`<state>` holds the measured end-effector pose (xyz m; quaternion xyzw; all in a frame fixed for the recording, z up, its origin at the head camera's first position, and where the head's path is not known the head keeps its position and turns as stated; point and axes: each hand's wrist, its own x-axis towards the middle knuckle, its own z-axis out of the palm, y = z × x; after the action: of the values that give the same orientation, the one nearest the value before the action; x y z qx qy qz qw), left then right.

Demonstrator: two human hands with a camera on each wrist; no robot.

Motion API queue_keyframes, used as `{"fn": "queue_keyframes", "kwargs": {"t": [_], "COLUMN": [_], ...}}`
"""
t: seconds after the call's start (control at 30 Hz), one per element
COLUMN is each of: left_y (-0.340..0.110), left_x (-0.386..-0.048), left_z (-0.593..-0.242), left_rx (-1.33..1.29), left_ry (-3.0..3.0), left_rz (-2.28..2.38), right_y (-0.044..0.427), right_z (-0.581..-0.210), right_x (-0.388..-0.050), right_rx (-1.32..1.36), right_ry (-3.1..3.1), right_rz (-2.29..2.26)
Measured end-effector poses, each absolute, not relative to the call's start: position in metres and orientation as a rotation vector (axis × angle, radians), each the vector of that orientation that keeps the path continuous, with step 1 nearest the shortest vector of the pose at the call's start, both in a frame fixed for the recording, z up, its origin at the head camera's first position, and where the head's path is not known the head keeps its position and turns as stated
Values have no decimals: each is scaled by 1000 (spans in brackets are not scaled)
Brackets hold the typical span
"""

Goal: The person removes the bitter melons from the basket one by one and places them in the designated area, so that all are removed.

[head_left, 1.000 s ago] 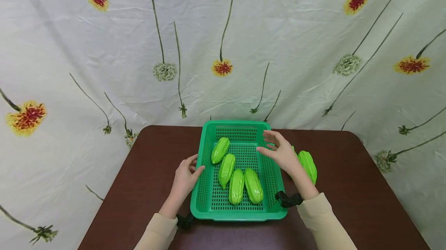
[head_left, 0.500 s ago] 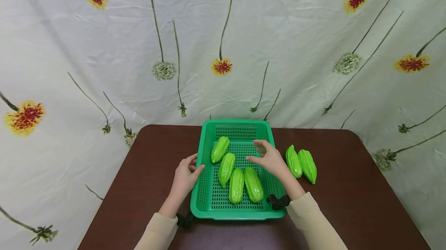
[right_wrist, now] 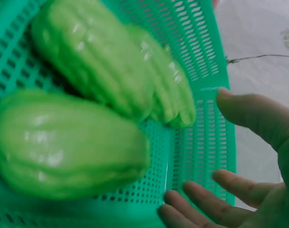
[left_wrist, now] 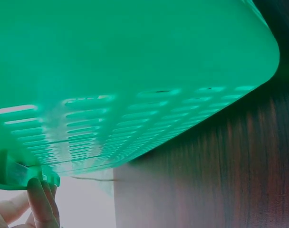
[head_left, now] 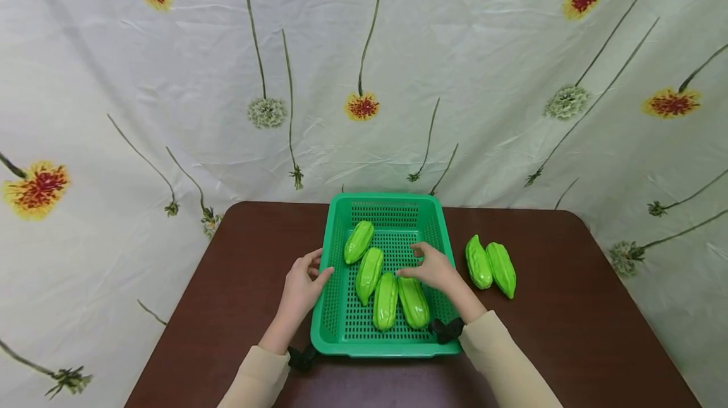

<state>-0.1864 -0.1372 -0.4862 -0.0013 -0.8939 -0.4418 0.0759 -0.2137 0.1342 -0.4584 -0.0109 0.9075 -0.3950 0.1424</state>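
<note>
A green plastic basket (head_left: 387, 350) stands on the table, holding several light green ridged vegetables, among them one at its upper left (head_left: 359, 242) and one at the lower right (head_left: 414, 304). My left hand (head_left: 299, 288) grips the basket's left rim; in the left wrist view its fingers (left_wrist: 40, 202) curl at the rim. Over the inside of the basket is my right hand (head_left: 435, 269), thumb and fingers apart, holding nothing, close to the top end of the lower right vegetable. The right wrist view shows the spread fingers (right_wrist: 206, 202) beside two vegetables in front and others behind.
Two more green vegetables (head_left: 479, 263) (head_left: 501, 270) lie side by side on the dark brown table (head_left: 569, 332), right of the basket. Behind the table hangs a pale cloth (head_left: 495, 143) with a flower print.
My right hand has moved left and down, from over the basket's right side to near the lower right vegetable, uncovering the two on the table. The left hand stays at the rim.
</note>
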Motion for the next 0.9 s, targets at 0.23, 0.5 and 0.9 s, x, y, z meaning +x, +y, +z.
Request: {"fn": "queue_keyframes", "kwargs": {"t": [0.23,0.5,0.9], "left_y": [-136,-137,-136], "left_x": [-187,-187,-187], "left_z": [-485,-483,-485], "left_rx": [-8,14,15], "left_ry": [-2687,-2698,-2697], "left_rz": [-1322,-1331,-1336], "right_y": [133,129,128], "right_z": [-464,-469,-474], "right_x": [-215,-213,-211], "right_rx": [-58,-48,-34], "right_ry": [2585,2572,2518], "right_rz": [-994,-839,-803]}}
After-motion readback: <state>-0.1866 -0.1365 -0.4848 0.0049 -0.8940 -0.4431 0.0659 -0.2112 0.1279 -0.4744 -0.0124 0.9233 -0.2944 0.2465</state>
